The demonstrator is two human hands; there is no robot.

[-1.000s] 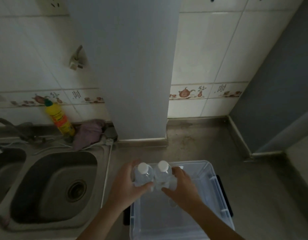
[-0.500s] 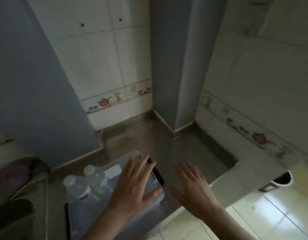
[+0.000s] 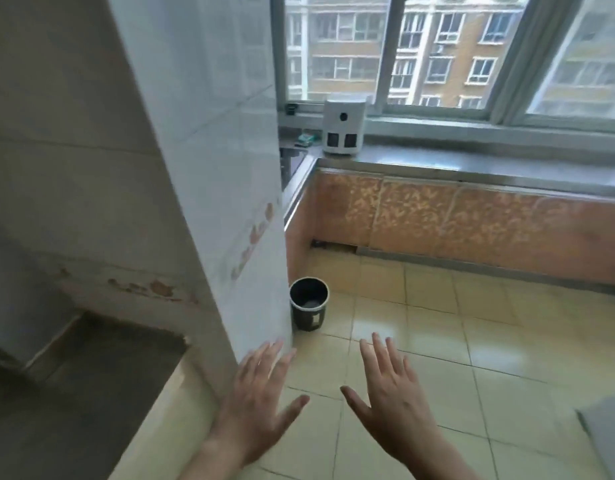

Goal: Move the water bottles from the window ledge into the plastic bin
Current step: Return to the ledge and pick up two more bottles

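Note:
My left hand (image 3: 261,396) and my right hand (image 3: 392,400) are both held out low in front of me, palms down, fingers spread, holding nothing. The grey window ledge (image 3: 472,161) runs across the far side under the window. No water bottle shows on the part of it that I see. The plastic bin is out of view.
A white tiled pillar (image 3: 209,168) stands close on my left. A black waste bucket (image 3: 309,303) sits on the yellow tiled floor (image 3: 472,341) at its foot. A white boxy appliance (image 3: 343,126) stands on the ledge's left end. A dark countertop (image 3: 57,393) lies at lower left.
The view has swung right from the sink counter and bin to the window side. Both hands let go of two bottles in the bin and are now empty and spread.

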